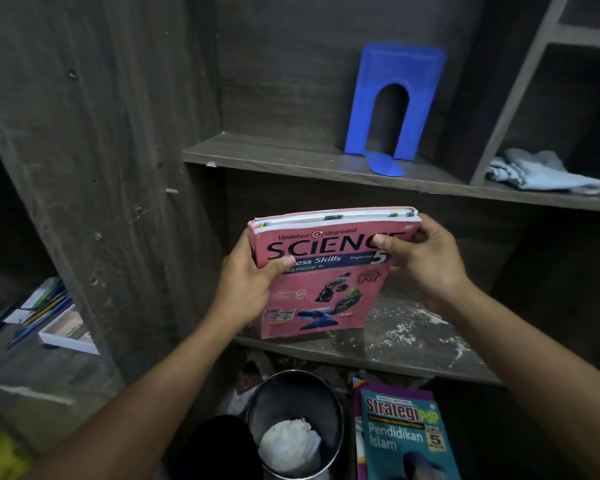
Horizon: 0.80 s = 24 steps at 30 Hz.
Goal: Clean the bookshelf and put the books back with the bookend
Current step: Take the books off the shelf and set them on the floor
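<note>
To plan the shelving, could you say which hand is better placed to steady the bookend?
Probably the right hand: it is nearer the bookend, while the left hand has a grip on the spine of the pink book.

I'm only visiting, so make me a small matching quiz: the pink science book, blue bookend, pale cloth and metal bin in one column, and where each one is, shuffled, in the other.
1. pink science book
2. blue bookend
3. pale cloth
4. metal bin

A. lying in the right-hand compartment
B. low down, with a white wad inside
C. upright on the upper shelf
D. gripped by the left hand and right hand

Pairs: 1-D, 2-C, 3-A, 4-B
</note>
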Tool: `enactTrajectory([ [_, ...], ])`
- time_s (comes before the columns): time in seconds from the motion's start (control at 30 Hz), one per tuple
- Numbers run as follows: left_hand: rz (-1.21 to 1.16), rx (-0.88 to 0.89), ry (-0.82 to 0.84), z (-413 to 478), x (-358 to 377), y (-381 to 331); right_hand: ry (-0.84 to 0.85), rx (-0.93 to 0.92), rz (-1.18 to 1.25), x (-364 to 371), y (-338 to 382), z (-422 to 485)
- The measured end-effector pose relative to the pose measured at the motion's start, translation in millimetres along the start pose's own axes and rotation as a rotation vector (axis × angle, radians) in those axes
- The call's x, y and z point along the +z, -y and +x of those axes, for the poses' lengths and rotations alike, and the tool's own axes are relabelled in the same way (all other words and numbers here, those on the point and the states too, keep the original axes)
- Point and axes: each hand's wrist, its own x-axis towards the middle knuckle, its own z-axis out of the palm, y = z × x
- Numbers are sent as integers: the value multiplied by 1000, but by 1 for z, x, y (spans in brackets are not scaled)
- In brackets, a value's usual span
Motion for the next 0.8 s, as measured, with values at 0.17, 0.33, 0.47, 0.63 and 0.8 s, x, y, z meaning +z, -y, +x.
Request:
enactTrajectory([
  [0.17,7,-17,57,1,18,-6,-101,-6,-26,-21,10,-22],
  [0.33,-42,-33,132,-2,44,-3,-170,-28,-83,-48,12,-38],
  [0.47,-102,-68,193,-6,68,6,-219,-29,-117,-71,7,-51],
  [0.63,-131,-127,273,-15,94,15,-271,23,-145,-96,-8,-69],
  [0.8,-119,-177,296,-28,110,31,-279,81,-161,-111,-22,-84],
])
